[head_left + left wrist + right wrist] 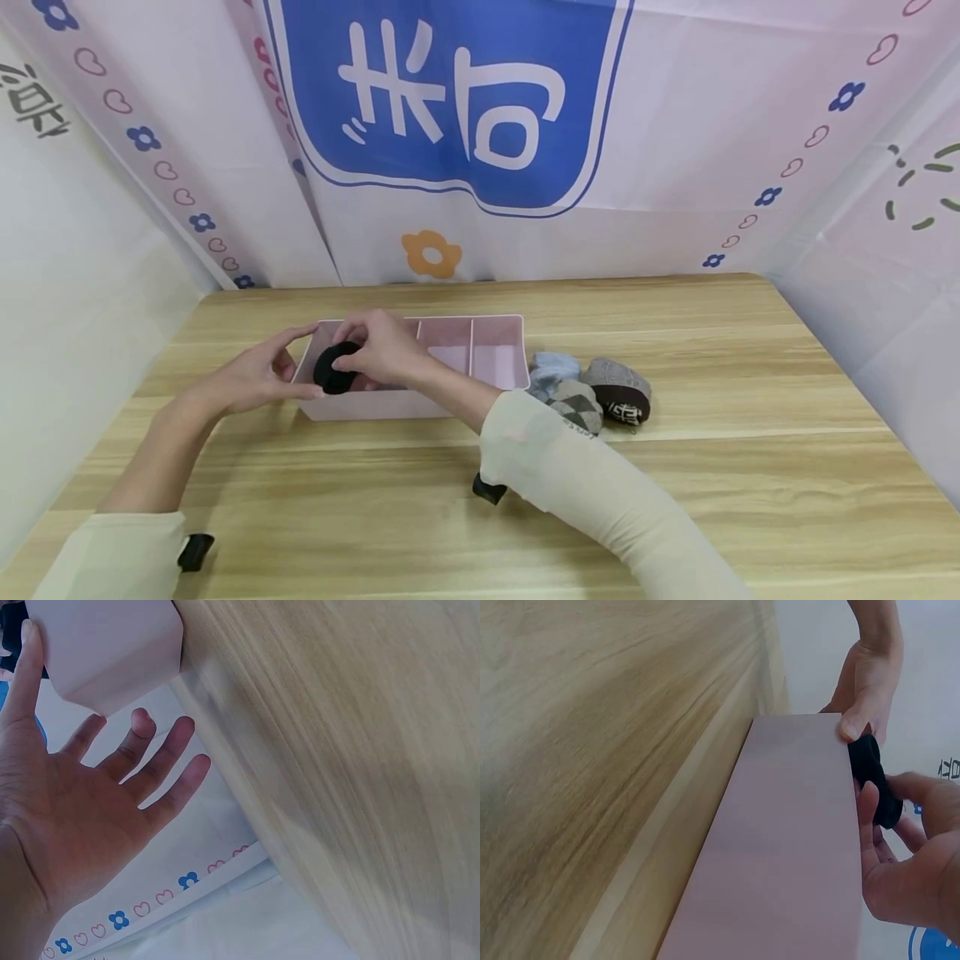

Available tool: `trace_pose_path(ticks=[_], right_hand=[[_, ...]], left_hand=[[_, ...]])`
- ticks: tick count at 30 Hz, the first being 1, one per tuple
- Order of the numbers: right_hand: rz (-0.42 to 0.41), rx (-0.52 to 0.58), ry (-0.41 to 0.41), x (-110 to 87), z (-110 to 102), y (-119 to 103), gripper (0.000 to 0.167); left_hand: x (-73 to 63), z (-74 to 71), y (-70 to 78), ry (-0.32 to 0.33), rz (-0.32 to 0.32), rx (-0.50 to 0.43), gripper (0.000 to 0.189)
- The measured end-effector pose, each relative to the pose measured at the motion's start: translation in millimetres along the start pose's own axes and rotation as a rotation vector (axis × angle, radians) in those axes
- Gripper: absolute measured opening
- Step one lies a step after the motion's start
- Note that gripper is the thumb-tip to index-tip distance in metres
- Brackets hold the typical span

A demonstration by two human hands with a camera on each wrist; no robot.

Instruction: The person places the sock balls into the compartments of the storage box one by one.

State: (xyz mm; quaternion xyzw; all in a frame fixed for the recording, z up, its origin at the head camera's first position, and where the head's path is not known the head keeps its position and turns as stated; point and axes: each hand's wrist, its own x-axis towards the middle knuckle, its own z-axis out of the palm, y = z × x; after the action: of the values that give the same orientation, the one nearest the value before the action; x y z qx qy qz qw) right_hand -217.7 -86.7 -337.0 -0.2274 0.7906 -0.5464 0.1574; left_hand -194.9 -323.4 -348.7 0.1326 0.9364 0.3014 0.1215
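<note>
A black rolled sock point(333, 367) is pinched between the thumb and fingers of my right hand point(386, 350), at the left end compartment of a pink divided box point(405, 405). In the right wrist view the sock point(875, 780) stands partly above the box's rim. My left hand point(251, 375) spans the box's left end, its thumb at the front rim and its forefinger by the back corner. The other fingers point(161, 765) stay spread and fairly straight beside the end wall in the left wrist view. My right hand and forearm hide part of the box's inside.
Right of the box sit a light blue rolled sock point(553, 371), a diamond-patterned one point(576, 406) and a grey and dark brown one point(618, 390), close together. The wooden table point(360, 517) ends at a printed cloth point(660, 225) behind and at both sides.
</note>
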Motion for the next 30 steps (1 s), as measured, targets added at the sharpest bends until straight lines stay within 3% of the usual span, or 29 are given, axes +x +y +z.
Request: trace_pose_path(ticks=[8, 14, 23, 30], right_hand=[[-0.048, 0.022, -0.121, 1.0, -7, 6, 0.037], [-0.066, -0.055, -0.079, 3.0, -4, 5, 0.031], [-0.202, -0.344, 0.032, 7.6, 3, 10, 0.024], [-0.144, -0.545, 0.058, 9.3, 9, 10, 0.025]], left_hand=[[-0.2, 0.2, 0.4, 0.002, 0.014, 0.013, 0.104], [0.3, 0.9, 1.5, 0.002, 0.006, 0.011, 0.104], [0.8, -0.7, 3.5, -0.015, -0.011, 0.004, 0.103], [1.0, 0.1, 2.5, -0.010, -0.010, 0.013, 0.102]])
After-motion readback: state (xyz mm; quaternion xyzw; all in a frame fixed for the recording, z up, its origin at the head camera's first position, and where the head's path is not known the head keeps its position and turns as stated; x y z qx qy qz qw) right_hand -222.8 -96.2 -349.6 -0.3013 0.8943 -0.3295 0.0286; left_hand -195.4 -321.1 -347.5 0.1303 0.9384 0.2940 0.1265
